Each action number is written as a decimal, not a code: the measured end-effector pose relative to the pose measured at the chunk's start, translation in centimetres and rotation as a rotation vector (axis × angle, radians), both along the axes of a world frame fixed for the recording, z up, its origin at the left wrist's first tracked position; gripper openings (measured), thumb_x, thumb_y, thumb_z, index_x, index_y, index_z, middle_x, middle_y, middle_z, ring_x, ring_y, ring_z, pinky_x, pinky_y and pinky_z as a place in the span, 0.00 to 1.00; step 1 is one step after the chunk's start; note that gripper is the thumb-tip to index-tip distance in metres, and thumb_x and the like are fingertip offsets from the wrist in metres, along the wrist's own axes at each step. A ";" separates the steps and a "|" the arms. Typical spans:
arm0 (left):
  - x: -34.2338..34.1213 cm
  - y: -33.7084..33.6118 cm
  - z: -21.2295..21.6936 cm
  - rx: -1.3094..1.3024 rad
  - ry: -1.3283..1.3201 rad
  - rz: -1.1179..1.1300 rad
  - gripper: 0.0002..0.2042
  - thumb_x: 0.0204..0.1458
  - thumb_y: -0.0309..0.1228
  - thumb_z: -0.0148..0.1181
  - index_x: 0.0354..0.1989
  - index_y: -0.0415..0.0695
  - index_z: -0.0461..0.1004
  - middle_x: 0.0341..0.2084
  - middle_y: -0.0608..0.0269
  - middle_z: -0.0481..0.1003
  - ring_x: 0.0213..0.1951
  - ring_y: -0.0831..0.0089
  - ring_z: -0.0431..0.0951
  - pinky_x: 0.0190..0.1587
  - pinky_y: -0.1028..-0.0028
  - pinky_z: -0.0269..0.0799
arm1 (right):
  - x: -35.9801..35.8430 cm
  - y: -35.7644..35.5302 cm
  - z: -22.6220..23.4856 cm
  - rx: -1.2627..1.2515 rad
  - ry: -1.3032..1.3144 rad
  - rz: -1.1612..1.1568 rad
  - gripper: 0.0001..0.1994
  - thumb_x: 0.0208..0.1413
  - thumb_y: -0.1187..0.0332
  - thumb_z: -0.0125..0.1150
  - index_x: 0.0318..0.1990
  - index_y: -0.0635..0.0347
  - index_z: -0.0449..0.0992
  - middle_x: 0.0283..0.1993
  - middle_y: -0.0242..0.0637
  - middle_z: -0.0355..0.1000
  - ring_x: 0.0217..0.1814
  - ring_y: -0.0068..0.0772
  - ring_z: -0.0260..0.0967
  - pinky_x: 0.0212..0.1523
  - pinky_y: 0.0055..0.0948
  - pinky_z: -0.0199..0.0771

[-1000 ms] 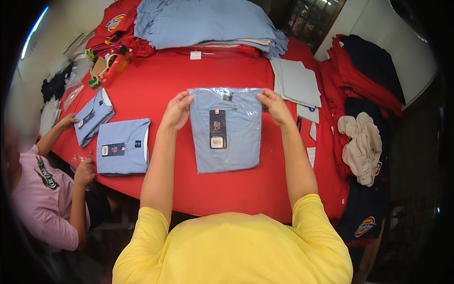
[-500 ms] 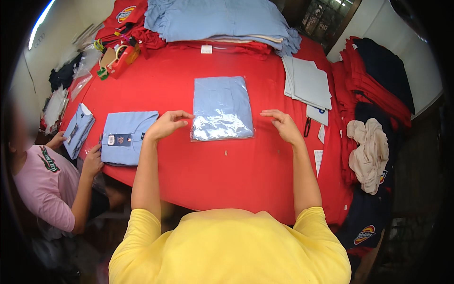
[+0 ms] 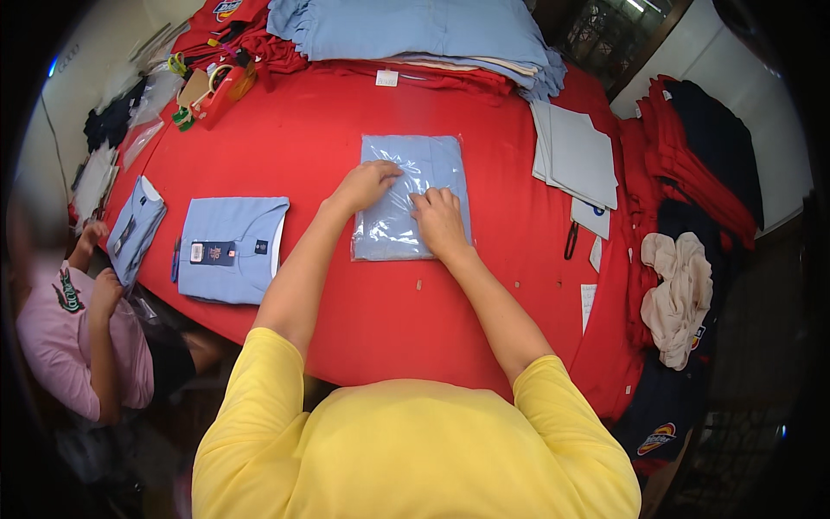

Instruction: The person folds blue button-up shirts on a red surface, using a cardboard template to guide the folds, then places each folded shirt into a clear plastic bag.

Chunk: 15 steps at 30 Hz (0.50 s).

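Observation:
A folded light blue shirt in a clear plastic bag (image 3: 415,169) lies flat in the middle of the red table (image 3: 346,303). My left hand (image 3: 367,184) rests palm down on the bag's left half. My right hand (image 3: 439,221) presses flat on its lower right part. Both hands lie open on the plastic and grip nothing.
A folded blue shirt with a tag (image 3: 232,249) lies at the left. A person in pink (image 3: 65,337) handles another bagged shirt (image 3: 134,229). A blue shirt stack (image 3: 415,30) is at the back, white cardboard sheets (image 3: 577,156) and red and dark clothes (image 3: 692,164) at the right.
The bagged shirt was turned over, its tagged front now facing down, and laid on the table. Both my hands moved from its edges onto its top.

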<state>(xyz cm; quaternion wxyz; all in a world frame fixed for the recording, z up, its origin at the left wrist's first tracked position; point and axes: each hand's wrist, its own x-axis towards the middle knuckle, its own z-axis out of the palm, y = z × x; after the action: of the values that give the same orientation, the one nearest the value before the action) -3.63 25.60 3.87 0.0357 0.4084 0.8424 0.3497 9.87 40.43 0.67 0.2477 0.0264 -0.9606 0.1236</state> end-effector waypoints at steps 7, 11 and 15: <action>-1.6 2.7 -0.4 -0.213 0.290 -0.140 0.18 0.59 0.38 0.47 0.58 0.55 0.68 0.62 0.60 0.60 0.64 0.58 0.57 0.65 0.57 0.52 | -0.7 0.7 -0.1 -0.053 0.100 0.120 0.03 0.44 0.73 0.62 0.28 0.56 0.75 0.32 0.33 0.68 0.37 0.39 0.65 0.40 0.35 0.65; -1.5 3.1 -2.2 -0.393 0.178 -0.246 0.22 0.63 0.46 0.35 0.66 0.66 0.55 0.70 0.67 0.42 0.71 0.58 0.36 0.69 0.51 0.30 | 0.1 0.2 0.9 -0.070 0.215 0.185 0.04 0.41 0.75 0.55 0.27 0.56 0.72 0.30 0.34 0.66 0.34 0.39 0.64 0.36 0.37 0.64; -1.9 3.5 -2.2 -0.474 0.132 -0.256 0.23 0.63 0.49 0.33 0.67 0.69 0.52 0.71 0.71 0.40 0.71 0.61 0.35 0.70 0.53 0.29 | 1.7 -0.7 1.8 -0.082 0.238 0.275 0.04 0.40 0.76 0.55 0.26 0.57 0.72 0.28 0.34 0.65 0.34 0.38 0.64 0.36 0.37 0.64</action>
<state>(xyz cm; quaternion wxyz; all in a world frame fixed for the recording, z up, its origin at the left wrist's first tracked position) -5.49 29.14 1.70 0.1194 0.5135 0.8428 0.1082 11.54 39.70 2.51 0.3412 0.1618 -0.9059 0.1915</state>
